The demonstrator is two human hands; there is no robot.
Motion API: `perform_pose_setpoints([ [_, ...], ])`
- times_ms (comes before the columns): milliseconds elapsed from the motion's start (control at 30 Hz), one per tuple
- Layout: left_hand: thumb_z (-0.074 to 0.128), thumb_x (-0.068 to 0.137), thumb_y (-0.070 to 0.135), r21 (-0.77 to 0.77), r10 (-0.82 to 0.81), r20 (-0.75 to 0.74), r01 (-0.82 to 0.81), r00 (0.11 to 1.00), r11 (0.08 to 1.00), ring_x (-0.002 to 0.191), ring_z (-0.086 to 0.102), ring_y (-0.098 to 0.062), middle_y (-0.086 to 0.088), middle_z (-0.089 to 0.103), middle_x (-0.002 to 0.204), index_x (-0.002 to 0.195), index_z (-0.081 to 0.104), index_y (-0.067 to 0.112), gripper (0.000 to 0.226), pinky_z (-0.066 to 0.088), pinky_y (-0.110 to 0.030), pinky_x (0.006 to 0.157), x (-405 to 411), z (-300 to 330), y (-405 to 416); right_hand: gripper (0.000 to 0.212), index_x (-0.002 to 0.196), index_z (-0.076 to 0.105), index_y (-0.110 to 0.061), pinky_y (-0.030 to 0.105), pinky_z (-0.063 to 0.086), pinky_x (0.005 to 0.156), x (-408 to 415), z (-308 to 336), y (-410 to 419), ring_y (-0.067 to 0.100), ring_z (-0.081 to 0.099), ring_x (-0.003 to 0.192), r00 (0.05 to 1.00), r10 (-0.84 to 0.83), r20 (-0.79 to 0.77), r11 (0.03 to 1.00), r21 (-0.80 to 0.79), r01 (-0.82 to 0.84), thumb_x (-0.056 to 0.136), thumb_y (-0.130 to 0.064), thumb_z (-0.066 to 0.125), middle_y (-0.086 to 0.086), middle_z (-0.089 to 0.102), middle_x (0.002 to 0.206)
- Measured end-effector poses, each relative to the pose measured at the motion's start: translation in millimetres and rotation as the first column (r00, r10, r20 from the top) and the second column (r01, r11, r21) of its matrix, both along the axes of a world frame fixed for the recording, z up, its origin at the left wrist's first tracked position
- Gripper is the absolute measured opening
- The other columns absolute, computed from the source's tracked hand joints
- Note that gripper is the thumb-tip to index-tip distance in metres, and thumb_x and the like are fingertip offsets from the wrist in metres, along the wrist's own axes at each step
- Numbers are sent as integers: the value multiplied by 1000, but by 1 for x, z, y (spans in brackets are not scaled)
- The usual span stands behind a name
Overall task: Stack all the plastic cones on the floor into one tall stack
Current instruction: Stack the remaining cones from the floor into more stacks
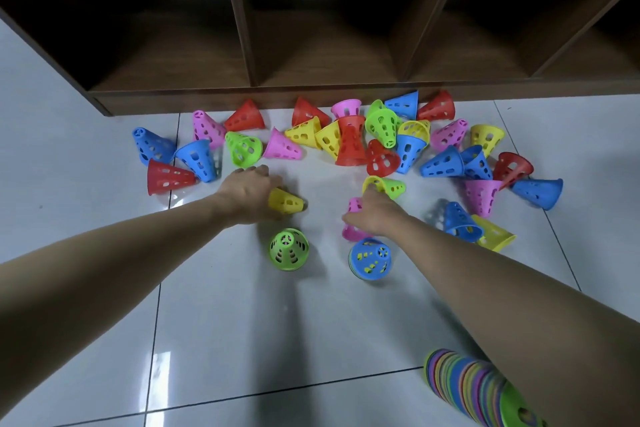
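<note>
2 hands are out over the floor tiles [242, 322] at once, each on a cone of its own. The left hand [247, 192] closes its fingers round the wide end of a yellow cone [286, 202] lying on its side, tip pointing to 3 o'clock. The right hand [375, 215] reaches toward 12 o'clock over a pink cone [351, 230] and touches the rim of a yellow and green nested pair [384, 186]; whether its fingers are actually clamped on that rim I cannot tell, since the back of the hand hides them. To do this step well, I judge each cone should be lifted clear, turned wide end down and dropped straight over one of the 2 upright starts: the green cone [289, 249] at 6 o'clock of the left hand, or the short blue-topped stack [370, 258] at 6 o'clock of the right. A skewed drop would probably jam in the perforated walls or tip a light start over. Most cones remain loose in a scattered heap [346, 139] at 12 o'clock, pressed against the foot of a wooden cabinet [207, 94], so there is no room to push further that way. Open tile lies toward 6 and 9 o'clock. A long multicoloured stack [478, 388] lies tilted at 5 o'clock, just under the right forearm, which could knock it when drawing back.
</note>
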State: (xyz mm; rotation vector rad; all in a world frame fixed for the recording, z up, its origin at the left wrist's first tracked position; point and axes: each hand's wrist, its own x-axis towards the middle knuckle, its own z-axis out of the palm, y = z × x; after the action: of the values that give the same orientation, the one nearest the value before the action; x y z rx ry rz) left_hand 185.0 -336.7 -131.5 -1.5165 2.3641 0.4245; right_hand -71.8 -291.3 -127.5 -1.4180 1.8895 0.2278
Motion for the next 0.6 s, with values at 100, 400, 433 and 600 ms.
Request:
perform_pose_setpoints([
  [100, 66, 75, 72, -7, -15, 50, 16, 999, 1000, 103, 60, -22, 0, 56, 112, 126, 55, 36, 64, 43, -33, 84, 4, 2, 4, 49, 100, 47, -10, 33, 50, 72, -9, -3, -1, 21, 59, 81, 998, -44, -41, 997, 62, 46, 83, -49, 72, 5, 54, 103],
  [400, 58, 77, 67, 72, 260, -242, -250, 935, 966, 93, 61, -28, -1, 58, 98, 114, 58, 32, 50, 50, -37, 78, 20, 13, 24, 20, 94, 62, -21, 27, 47, 69, -31, 26, 5, 16, 63, 86, 900, -190, 393, 952, -148, 266, 85, -34, 75, -1, 67, 93],
  [433, 58, 77, 68, 88, 297, -341, -285, 892, 955, 88, 59, -25, 0, 58, 96, 109, 57, 33, 47, 50, -37, 76, 21, 17, 29, 26, 100, 61, -21, 28, 50, 74, -35, 33, 9, 15, 65, 91, 876, -186, 445, 939, -181, 291, 84, -34, 77, -1, 69, 100],
  [600, 70, 81, 57, 202, 313, -687, -242, 656, 949, 82, 58, -17, 5, 62, 91, 103, 53, 32, 37, 50, -36, 69, 22, 41, 68, 39, 104, 55, -31, 35, 58, 88, -50, 57, 50, 15, 69, 99, 813, -121, 570, 908, -268, 323, 78, -30, 84, -4, 70, 109],
])
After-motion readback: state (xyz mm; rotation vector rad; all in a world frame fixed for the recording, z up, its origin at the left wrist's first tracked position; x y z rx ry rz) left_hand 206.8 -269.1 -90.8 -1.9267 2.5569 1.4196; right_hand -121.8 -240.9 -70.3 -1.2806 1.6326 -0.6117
